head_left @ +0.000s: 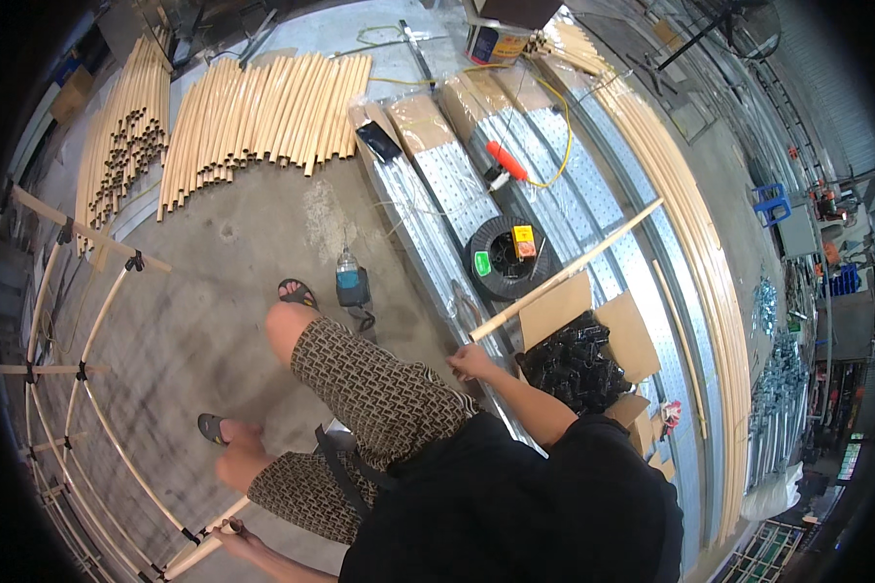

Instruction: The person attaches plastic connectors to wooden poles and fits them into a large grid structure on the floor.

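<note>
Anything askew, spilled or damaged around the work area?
One pale pole slants across the metal beams, its near end by the right hand; it looks odd because the long poles beyond run lengthwise. No spill or damage stands out.

A tan tube [192, 557] slants lower left; a pale pole [574, 267] lies diagonally.

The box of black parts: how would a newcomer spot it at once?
Start with the long silver panels on the person's right. On them, by the right hand, sits the open box. Unlike the round black spool nearby, it has tan cardboard flaps spread around a heap of black parts.
</note>
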`<state>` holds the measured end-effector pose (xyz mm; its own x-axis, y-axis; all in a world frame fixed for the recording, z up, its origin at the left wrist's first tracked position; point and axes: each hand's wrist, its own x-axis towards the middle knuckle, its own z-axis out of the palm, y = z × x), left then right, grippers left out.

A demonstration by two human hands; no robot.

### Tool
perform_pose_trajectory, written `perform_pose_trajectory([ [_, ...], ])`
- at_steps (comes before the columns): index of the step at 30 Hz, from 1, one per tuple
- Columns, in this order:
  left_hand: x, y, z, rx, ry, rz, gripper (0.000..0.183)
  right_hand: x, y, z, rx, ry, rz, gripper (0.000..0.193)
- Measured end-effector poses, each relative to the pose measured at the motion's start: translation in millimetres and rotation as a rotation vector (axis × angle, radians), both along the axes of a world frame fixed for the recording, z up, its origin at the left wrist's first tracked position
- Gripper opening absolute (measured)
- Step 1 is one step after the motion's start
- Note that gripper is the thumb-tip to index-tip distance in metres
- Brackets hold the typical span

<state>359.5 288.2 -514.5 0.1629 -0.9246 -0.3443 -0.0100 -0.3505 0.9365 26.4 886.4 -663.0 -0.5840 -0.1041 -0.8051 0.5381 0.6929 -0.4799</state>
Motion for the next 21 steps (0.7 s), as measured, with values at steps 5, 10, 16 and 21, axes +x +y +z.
perform_pose_trajectory([
  [5,-3.5,2.9,1.0,-0.001,-0.013,-0.003,0.028,12.3,49.3,-34.4,-0.284,-0.199,-0.991,0.071],
  [10,2.4,-12.0,-7.0,0.016,0.020,0.004,0.025,-16.9,54.3,-67.7,-0.698,0.130,-1.435,0.049],
  [16,1.9,-5.7,-3.6,-0.006,0.032,0.000,0.028,-28.9,52.6,-45.9,-0.523,0.119,-1.276,0.047],
  [21,-13.0,14.9,6.7,-0.040,0.018,-0.088,0.029,-59.5,56.3,-12.3,-0.544,0.030,-1.064,0.041],
])
